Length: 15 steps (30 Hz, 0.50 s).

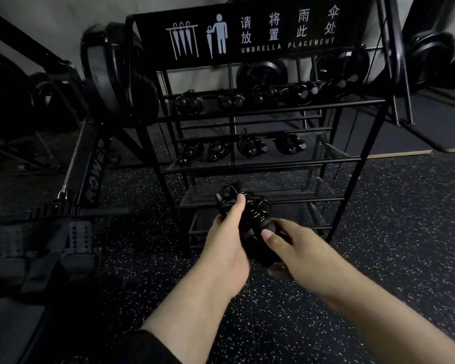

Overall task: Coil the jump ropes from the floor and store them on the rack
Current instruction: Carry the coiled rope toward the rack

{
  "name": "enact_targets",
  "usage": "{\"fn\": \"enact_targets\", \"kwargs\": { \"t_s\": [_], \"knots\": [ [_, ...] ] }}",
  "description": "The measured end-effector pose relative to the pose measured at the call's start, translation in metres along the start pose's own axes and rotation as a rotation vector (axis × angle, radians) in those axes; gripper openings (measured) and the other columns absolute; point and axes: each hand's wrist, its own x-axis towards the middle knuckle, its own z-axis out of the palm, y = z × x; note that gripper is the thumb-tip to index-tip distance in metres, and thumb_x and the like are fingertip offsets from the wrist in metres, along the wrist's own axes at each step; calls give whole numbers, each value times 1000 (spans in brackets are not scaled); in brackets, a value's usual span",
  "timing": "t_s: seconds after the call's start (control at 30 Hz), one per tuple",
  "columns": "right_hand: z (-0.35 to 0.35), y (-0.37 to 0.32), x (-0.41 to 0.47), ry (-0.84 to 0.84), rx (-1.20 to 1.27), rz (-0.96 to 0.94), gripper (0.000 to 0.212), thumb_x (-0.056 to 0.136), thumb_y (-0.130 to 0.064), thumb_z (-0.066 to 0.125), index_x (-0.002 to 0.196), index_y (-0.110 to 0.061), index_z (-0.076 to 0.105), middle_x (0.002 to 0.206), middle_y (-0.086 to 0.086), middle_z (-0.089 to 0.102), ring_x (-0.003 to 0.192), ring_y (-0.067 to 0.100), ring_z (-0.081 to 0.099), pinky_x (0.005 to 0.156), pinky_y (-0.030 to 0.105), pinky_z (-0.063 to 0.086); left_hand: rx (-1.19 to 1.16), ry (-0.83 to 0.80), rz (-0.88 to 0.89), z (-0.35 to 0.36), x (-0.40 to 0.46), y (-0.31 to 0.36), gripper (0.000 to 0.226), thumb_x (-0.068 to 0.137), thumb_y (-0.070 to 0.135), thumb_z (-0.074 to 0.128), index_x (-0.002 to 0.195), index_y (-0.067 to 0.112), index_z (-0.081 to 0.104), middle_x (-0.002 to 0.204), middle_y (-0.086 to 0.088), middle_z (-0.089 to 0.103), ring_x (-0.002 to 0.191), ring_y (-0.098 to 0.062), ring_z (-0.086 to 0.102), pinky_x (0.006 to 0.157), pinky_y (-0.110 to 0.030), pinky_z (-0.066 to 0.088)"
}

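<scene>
You hold one coiled jump rope [243, 214] in front of the rack [271, 161], low, at about the level of its bottom shelves. Your left hand [227, 243] grips the bundle from the left, thumb laid along the loops; your right hand [289, 240] grasps its near end, where the handles appear to sit, thumb on top.

Done so far, judging by the shelves: five coiled ropes [263, 97] lie in a row along the upper shelf, from its left end to its right end, and four more [241, 148] occupy the middle shelf, its right end free.

The rope in your hands looks fully wound, so the step in progress is placement, probably on a lower shelf or in the gap on the middle one.

Left to do: none of the speckled floor [378, 232] in view shows a loose rope, though much of it is dark or outside the frame, so whether others remain cannot be told.
</scene>
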Motion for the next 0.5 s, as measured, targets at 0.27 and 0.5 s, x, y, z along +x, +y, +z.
{"fn": "enact_targets", "kwargs": {
  "t_s": [0.27, 0.5],
  "knots": [
    [-9, 4, 12, 115, 556, 152, 24, 105, -22, 54, 111, -8, 72, 102, 16, 78, 98, 42, 73, 88, 50, 60, 167, -81, 58, 2, 20, 8, 90, 80, 76, 63, 152, 27, 42, 144, -6, 60, 130, -24, 60, 112, -51, 44],
    [-69, 11, 55, 356, 528, 161, 18, 103, -25, 59, 111, -9, 61, 109, 17, 74, 91, 30, 77, 81, 43, 62, 373, 94, 205, -5, 66, 31, 37, 103, 39, 57, 133, 19, 57, 115, -6, 73, 105, -19, 71, 96, -46, 57]
  ]
}}
